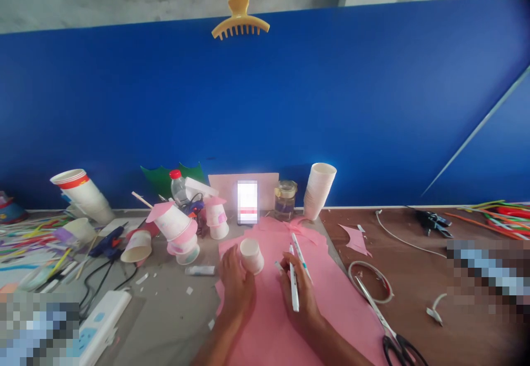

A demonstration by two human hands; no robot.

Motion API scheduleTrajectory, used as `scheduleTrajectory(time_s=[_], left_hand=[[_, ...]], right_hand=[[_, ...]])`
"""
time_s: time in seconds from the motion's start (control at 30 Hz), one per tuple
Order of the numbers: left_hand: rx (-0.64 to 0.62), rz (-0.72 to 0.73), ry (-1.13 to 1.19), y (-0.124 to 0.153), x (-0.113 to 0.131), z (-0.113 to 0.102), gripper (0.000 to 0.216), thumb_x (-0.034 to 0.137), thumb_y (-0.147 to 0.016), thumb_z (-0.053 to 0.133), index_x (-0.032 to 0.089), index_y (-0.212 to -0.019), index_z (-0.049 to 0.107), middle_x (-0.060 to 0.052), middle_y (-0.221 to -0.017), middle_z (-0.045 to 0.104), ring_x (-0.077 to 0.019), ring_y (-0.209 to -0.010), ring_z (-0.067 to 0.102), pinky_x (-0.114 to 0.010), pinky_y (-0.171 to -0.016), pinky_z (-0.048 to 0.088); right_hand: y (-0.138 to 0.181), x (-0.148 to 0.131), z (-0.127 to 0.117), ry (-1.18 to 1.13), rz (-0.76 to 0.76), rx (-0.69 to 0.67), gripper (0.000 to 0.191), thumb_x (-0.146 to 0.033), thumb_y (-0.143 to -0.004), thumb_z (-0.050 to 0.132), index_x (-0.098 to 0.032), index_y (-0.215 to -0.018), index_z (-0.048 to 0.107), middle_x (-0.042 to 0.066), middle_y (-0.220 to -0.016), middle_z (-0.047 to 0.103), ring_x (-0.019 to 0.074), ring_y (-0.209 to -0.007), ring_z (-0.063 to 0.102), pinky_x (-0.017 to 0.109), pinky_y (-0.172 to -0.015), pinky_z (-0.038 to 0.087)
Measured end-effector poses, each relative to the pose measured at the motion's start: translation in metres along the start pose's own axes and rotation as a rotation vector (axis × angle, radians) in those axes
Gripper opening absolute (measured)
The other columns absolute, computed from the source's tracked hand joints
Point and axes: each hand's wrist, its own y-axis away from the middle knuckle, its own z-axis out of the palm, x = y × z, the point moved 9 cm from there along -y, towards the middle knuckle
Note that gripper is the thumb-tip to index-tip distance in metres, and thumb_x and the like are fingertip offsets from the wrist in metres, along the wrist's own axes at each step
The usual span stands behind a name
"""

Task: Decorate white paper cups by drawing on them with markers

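Observation:
My left hand [234, 284] is wrapped round a small white paper cup [252, 255], which lies tilted on a pink paper sheet [273, 322] with its mouth toward me. My right hand [298, 294] rests on the same sheet and holds a white pen [293, 286] along its fingers. A second white pen with a teal band [300, 251] lies on the sheet just beyond my right hand. The two hands are about a cup's width apart.
Scissors [393, 335] and a tape ring [370, 280] lie right of the sheet. A cup stack [318, 190], glass jar [285, 199], lit phone [247, 202], pink-trimmed cups [179, 231], glue gun [108, 241] and power strip [99, 327] crowd the back and left.

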Motion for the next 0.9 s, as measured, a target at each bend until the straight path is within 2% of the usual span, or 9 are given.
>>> scheduleTrajectory(time_s=[0.1,0.13,0.23,0.33,0.4,0.57,0.67,0.8,0.9], left_hand=[[0.192,0.132,0.144,0.006,0.019,-0.029,0.038,0.022,-0.083,0.048,0.016,-0.12,0.048,-0.016,-0.119,0.054,-0.0298,-0.116,0.049,-0.048,-0.098,0.039],[0.182,0.18,0.211,0.009,0.027,-0.033,0.03,0.023,-0.084,0.049,0.017,-0.114,0.051,-0.014,-0.11,0.057,-0.0268,-0.108,0.053,-0.044,-0.094,0.042],[-0.16,0.202,0.399,0.019,0.053,-0.012,0.015,0.026,-0.089,0.047,0.019,-0.096,0.058,-0.007,-0.087,0.061,-0.0182,-0.081,0.058,-0.031,-0.075,0.048],[-0.437,-0.052,0.538,0.034,0.055,0.018,0.021,0.033,-0.089,0.049,0.018,-0.1,0.06,-0.004,-0.082,0.061,-0.0147,-0.068,0.057,-0.026,-0.062,0.047],[-0.536,-0.187,0.648,0.041,0.056,0.031,0.028,0.035,-0.086,0.053,0.017,-0.108,0.058,-0.004,-0.083,0.062,-0.015,-0.07,0.058,-0.026,-0.062,0.047],[-0.553,-0.171,0.779,0.038,0.064,0.032,0.023,0.037,-0.087,0.054,0.018,-0.097,0.064,-0.004,-0.086,0.06,-0.0172,-0.082,0.057,-0.029,-0.076,0.048],[-0.531,-0.171,0.805,0.035,0.062,0.03,0.024,0.039,-0.086,0.056,0.018,-0.093,0.065,-0.003,-0.084,0.059,-0.0168,-0.079,0.056,-0.029,-0.073,0.047],[-0.469,-0.162,0.782,0.032,0.059,0.027,0.028,0.043,-0.087,0.053,0.017,-0.09,0.064,-0.004,-0.085,0.058,-0.014,-0.07,0.052,-0.026,-0.063,0.045],[-0.532,-0.21,0.72,0.037,0.055,0.033,0.031,0.045,-0.091,0.047,0.017,-0.09,0.062,-0.002,-0.077,0.059,-0.0119,-0.062,0.049,-0.024,-0.059,0.042]], right_hand=[[0.003,-0.002,0.001,-0.005,0.036,0.012,0.024,-0.029,-0.089,0.055,-0.021,-0.112,0.056,0.006,-0.088,0.061,0.0172,-0.076,0.061,0.029,-0.066,0.053],[0.005,-0.001,0.002,-0.019,0.056,0.007,0.024,-0.03,-0.09,0.055,-0.021,-0.112,0.056,0.006,-0.089,0.061,0.0173,-0.077,0.061,0.029,-0.066,0.053],[0.012,0.006,0.004,-0.098,0.14,0.01,0.026,-0.037,-0.091,0.054,-0.023,-0.113,0.055,0.006,-0.095,0.061,0.0163,-0.075,0.062,0.028,-0.064,0.055],[0.018,0.016,0.007,-0.135,0.206,0.009,0.028,-0.044,-0.091,0.053,-0.025,-0.112,0.058,0.006,-0.096,0.062,0.0169,-0.076,0.062,0.031,-0.067,0.057],[0.02,0.018,0.008,-0.125,0.183,0.01,0.031,-0.048,-0.089,0.055,-0.026,-0.11,0.06,0.006,-0.094,0.064,0.021,-0.083,0.063,0.035,-0.073,0.057],[0.023,0.02,0.004,-0.116,0.141,0.013,0.036,-0.05,-0.082,0.063,-0.029,-0.111,0.06,0.006,-0.096,0.064,0.0271,-0.096,0.062,0.041,-0.078,0.057],[0.024,0.017,0.004,-0.116,0.12,-0.027,0.036,-0.043,-0.083,0.064,-0.026,-0.114,0.059,0.007,-0.097,0.064,0.0251,-0.094,0.062,0.038,-0.078,0.056],[0.022,0.005,0.004,-0.177,0.084,-0.052,0.033,-0.041,-0.087,0.06,-0.024,-0.115,0.057,0.006,-0.091,0.062,0.0194,-0.079,0.061,0.033,-0.071,0.054],[0.015,0.005,0.005,-0.28,0.188,-0.06,0.03,-0.042,-0.094,0.048,-0.024,-0.117,0.053,0.0,-0.079,0.058,0.0134,-0.061,0.053,0.028,-0.059,0.05]])
